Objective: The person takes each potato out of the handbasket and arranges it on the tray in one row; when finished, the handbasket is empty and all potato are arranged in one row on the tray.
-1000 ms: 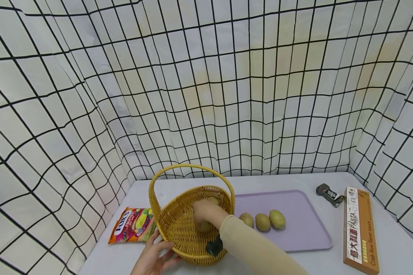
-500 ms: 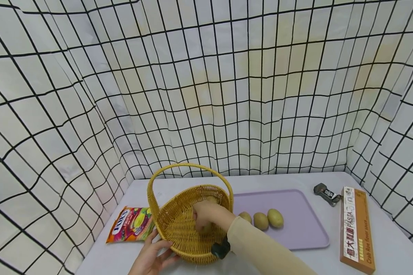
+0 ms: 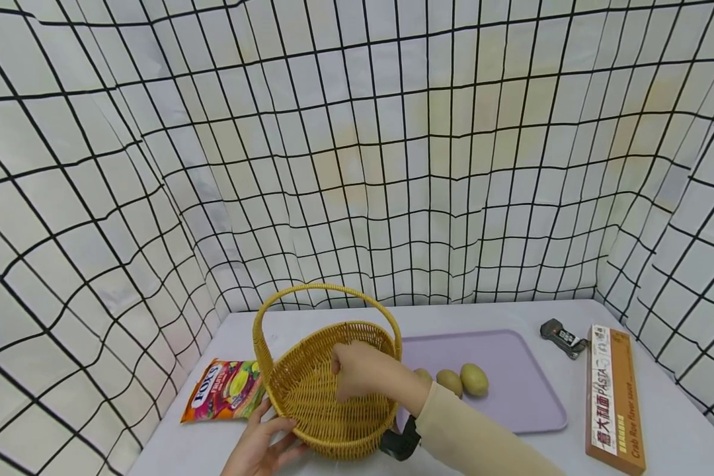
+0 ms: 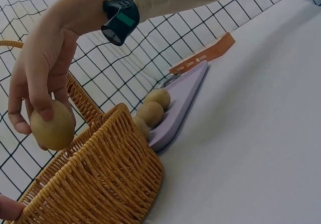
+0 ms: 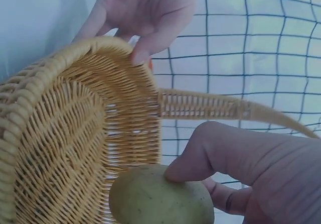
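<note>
My left hand [image 3: 264, 444] holds the near left rim of a yellow wicker basket [image 3: 309, 403], thumb over the edge. My right hand [image 3: 363, 371] is over the basket, pinching a potato [image 5: 160, 196] between thumb and fingers. In the left wrist view that potato [image 4: 52, 126] is at about rim height, above the basket's opening. From the head view the right hand hides it. Several more potatoes [image 3: 474, 379] lie in a row on a lilac tray [image 3: 523, 396] to the right of the basket, one of them partly behind the right forearm.
A FOX'S candy bag [image 3: 226, 390] lies left of the basket. At the far right are a pasta box [image 3: 615, 400] and a small dark object with a printed label [image 3: 562, 337]. The basket's tall handle [image 3: 327, 287] arches up. Black-lined white curtains surround the table.
My right hand has risen a little inside the basket with the potato, and its wrist has shifted right. Potatoes visible beneath that hand earlier are now hidden in the head view. The left hand keeps its hold.
</note>
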Demonstrator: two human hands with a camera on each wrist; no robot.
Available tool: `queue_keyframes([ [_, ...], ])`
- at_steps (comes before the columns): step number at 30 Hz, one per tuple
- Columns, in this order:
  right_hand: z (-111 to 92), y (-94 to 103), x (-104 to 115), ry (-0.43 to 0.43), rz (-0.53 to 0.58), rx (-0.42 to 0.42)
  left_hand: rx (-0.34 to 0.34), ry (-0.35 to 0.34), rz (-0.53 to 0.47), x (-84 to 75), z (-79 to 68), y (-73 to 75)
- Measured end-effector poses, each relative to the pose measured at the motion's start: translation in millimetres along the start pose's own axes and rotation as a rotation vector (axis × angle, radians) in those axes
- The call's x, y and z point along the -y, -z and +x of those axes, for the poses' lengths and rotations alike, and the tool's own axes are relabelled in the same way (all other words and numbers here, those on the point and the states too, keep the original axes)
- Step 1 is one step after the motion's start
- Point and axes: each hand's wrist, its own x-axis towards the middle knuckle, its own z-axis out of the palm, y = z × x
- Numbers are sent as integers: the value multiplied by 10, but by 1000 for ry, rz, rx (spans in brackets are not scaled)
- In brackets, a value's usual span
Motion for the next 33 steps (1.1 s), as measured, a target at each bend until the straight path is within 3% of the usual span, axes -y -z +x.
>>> queue_keyframes([
  [21,-581,371,-220,146,83,-123,-9,-3,0,-4,7,-1],
  [27,-737,402,-290,104,55,-128,10,-14,7,18,-4,21],
  [33,-925,476,-406,62,113,-138,10,-24,8,19,-8,14],
])
